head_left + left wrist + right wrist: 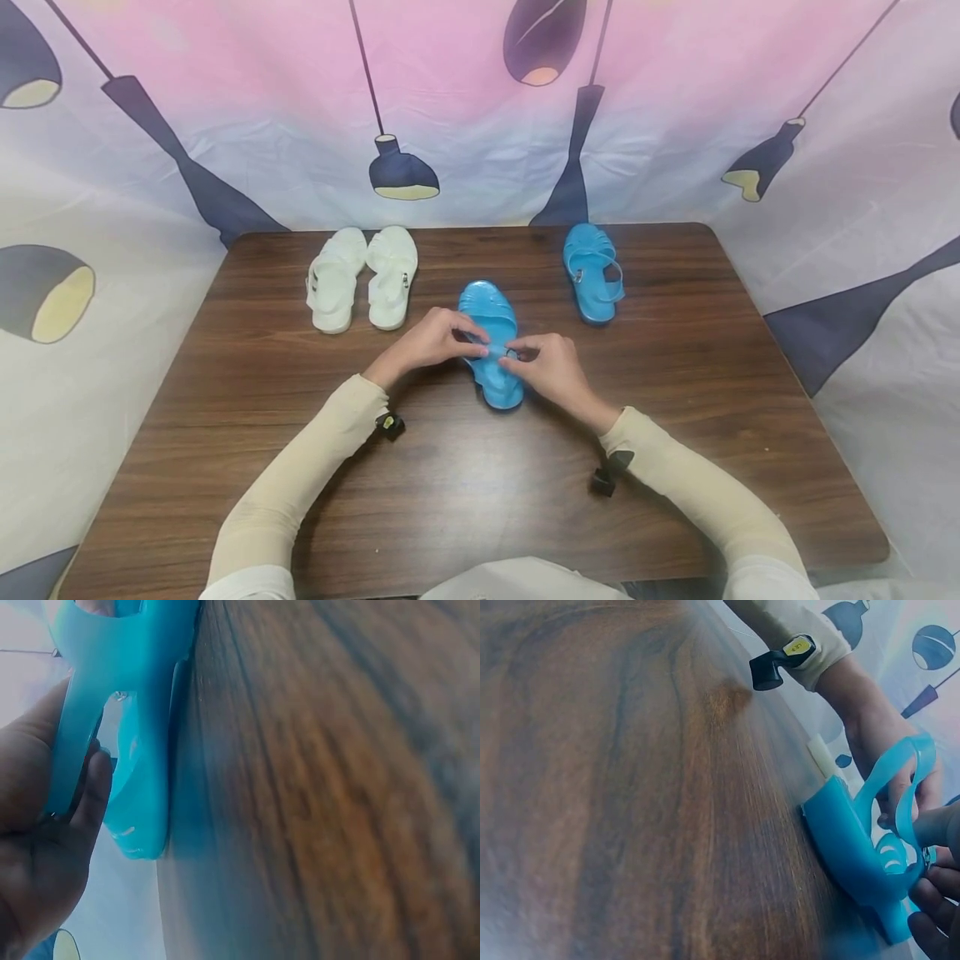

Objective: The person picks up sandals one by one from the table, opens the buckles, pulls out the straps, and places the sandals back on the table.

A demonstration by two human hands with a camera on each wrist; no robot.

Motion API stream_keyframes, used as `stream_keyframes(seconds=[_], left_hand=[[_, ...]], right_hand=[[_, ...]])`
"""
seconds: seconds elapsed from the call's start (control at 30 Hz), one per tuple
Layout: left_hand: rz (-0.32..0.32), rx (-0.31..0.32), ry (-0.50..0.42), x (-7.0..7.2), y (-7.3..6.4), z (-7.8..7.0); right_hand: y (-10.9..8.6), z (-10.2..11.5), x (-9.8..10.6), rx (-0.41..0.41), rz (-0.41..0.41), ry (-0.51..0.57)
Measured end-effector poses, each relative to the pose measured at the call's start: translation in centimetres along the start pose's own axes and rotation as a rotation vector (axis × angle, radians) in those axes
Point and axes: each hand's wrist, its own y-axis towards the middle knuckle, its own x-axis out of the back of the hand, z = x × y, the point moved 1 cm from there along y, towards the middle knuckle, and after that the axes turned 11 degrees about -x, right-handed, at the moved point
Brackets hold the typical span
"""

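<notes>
A blue sandal [487, 304] lies sole down at the middle of the table, its toe pointing away from me. My left hand [438, 337] pinches the ankle strap [79, 731] from the left, thumb and fingers on either side of it. From the right, my right hand [557, 367] holds the strap's buckle end between thumb and fingertips. The small metal buckle [928, 857] shows right at those fingers in the right wrist view. Above the footbed the strap stands up in a loop.
The other blue sandal [596, 287] lies at the back right of the brown wooden table [480, 500]. Two white sandals, a left one [333, 296] and a right one [388, 300], lie side by side at the back left. A printed cloth [465, 75] hangs behind.
</notes>
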Motion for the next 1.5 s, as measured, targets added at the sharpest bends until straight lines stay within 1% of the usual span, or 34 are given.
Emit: stream_keyframes(seconds=[0.1, 0.27, 0.4, 0.6, 0.83, 1.03, 1.3, 1.4, 1.5], left_hand=[[0.015, -0.009, 0.009, -0.1, 0.3, -0.3], [0.054, -0.053, 0.025, -0.5, 0.7, -0.6], [0.058, -0.081, 0.029, -0.6, 0.9, -0.7], [0.052, -0.067, 0.025, -0.7, 0.8, -0.5], [0.055, -0.062, 0.012, -0.7, 0.8, -0.3], [0.061, -0.067, 0.044, -0.6, 0.8, -0.5], [0.083, -0.066, 0.105, -0.7, 1.3, -0.9], [0.090, -0.056, 0.107, -0.7, 1.2, -0.9], [0.078, -0.039, 0.109, -0.7, 0.9, -0.9]], right_hand=[[0.0, 0.1, 0.0, 0.001, -0.002, 0.000], [-0.1, 0.2, 0.0, 0.006, -0.004, 0.002], [-0.1, 0.2, -0.1, 0.006, -0.006, -0.002], [-0.2, 0.0, -0.2, 0.003, -0.010, 0.008], [-0.3, -0.2, -0.2, 0.023, -0.029, 0.029], [-0.3, -0.3, -0.3, 0.035, -0.045, 0.042], [-0.1, -0.4, -0.4, 0.054, -0.064, 0.047], [-0.1, -0.4, -0.4, 0.061, -0.066, 0.042], [-0.2, -0.4, -0.4, 0.050, -0.051, 0.040]])
